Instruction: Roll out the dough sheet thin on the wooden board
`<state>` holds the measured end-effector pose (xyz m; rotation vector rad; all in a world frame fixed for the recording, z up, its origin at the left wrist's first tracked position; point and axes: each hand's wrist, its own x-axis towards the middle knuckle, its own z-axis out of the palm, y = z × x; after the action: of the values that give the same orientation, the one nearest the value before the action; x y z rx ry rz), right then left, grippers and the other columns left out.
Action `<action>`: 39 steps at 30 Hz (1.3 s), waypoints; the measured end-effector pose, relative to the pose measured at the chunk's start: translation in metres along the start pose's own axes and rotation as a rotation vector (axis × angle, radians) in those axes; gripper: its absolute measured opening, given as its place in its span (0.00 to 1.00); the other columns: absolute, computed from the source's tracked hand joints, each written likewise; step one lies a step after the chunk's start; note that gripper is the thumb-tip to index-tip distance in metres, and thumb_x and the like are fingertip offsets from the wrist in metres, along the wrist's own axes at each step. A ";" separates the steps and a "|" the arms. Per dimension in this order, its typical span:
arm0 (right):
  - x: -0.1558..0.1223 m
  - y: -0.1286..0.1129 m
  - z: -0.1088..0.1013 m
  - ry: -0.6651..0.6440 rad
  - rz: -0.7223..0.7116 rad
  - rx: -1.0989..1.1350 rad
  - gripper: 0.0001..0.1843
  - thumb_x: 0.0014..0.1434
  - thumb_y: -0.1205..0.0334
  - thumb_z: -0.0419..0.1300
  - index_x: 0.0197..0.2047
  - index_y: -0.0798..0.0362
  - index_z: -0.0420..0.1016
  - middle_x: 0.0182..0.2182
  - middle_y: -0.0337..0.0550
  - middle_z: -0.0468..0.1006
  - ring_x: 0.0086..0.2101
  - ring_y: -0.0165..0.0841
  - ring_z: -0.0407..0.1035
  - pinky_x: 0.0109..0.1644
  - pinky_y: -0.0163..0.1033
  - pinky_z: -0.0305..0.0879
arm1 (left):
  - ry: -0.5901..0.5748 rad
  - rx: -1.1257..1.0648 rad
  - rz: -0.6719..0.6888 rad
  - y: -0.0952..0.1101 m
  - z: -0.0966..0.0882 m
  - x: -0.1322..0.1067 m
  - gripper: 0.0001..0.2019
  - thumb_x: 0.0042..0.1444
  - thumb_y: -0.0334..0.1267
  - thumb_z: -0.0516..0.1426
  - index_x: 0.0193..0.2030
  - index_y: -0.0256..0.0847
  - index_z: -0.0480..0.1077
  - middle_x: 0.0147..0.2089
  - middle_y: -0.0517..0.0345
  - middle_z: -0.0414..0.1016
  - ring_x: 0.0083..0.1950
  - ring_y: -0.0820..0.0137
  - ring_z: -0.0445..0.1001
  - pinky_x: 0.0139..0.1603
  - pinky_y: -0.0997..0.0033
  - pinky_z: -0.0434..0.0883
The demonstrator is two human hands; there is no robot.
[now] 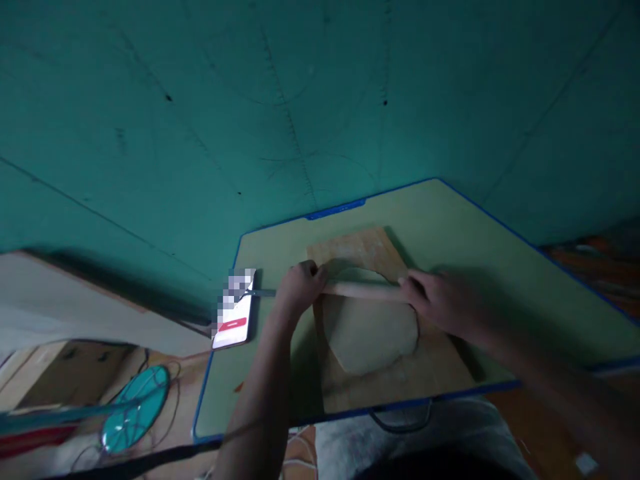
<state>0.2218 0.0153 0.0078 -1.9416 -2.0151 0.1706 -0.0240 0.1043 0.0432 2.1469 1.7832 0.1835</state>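
Note:
A flat round of pale dough (pixel 373 330) lies on a wooden board (pixel 440 370) on a green table with a blue rim (pixel 470 220). A wooden rolling pin (pixel 365 290) rests across the far part of the dough. My left hand (pixel 297 287) is closed round the pin's left end. My right hand (pixel 440 300) lies on its right end, fingers curled over it.
A phone (pixel 235 320) with a lit screen lies at the table's left edge, a thin dark cable beside it. A teal wall stands close behind the table. On the floor at left lie a teal round object (pixel 135 407) and wires.

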 end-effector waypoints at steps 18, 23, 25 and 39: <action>-0.004 0.007 -0.007 -0.029 -0.053 -0.064 0.24 0.69 0.51 0.41 0.29 0.49 0.69 0.22 0.43 0.76 0.22 0.34 0.68 0.27 0.37 0.47 | 0.019 0.010 0.014 0.006 0.005 0.000 0.17 0.62 0.44 0.48 0.32 0.40 0.74 0.30 0.50 0.76 0.30 0.66 0.70 0.29 0.68 0.55; -0.019 0.009 -0.020 -0.024 -0.060 -0.043 0.23 0.68 0.45 0.45 0.33 0.49 0.72 0.22 0.41 0.78 0.22 0.35 0.71 0.26 0.36 0.51 | 0.119 -0.043 0.117 0.012 0.010 -0.003 0.11 0.60 0.40 0.50 0.37 0.40 0.73 0.35 0.51 0.76 0.33 0.65 0.72 0.32 0.68 0.59; -0.030 0.008 -0.025 -0.036 -0.082 -0.046 0.22 0.67 0.42 0.48 0.39 0.48 0.74 0.23 0.41 0.78 0.22 0.36 0.72 0.25 0.37 0.53 | 0.193 -0.070 0.152 0.015 0.012 -0.005 0.10 0.59 0.39 0.51 0.40 0.39 0.72 0.41 0.50 0.75 0.36 0.65 0.72 0.34 0.68 0.62; -0.069 -0.013 -0.016 0.054 -0.261 0.075 0.14 0.64 0.61 0.52 0.51 0.50 0.72 0.40 0.50 0.80 0.39 0.42 0.76 0.40 0.46 0.74 | 0.280 -0.129 0.380 0.031 0.038 -0.006 0.11 0.63 0.33 0.50 0.45 0.38 0.72 0.48 0.47 0.74 0.50 0.61 0.72 0.55 0.58 0.70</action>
<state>0.2154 -0.0561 0.0164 -1.6033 -2.1686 0.1262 0.0154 0.0868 0.0186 2.4377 1.4261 0.7023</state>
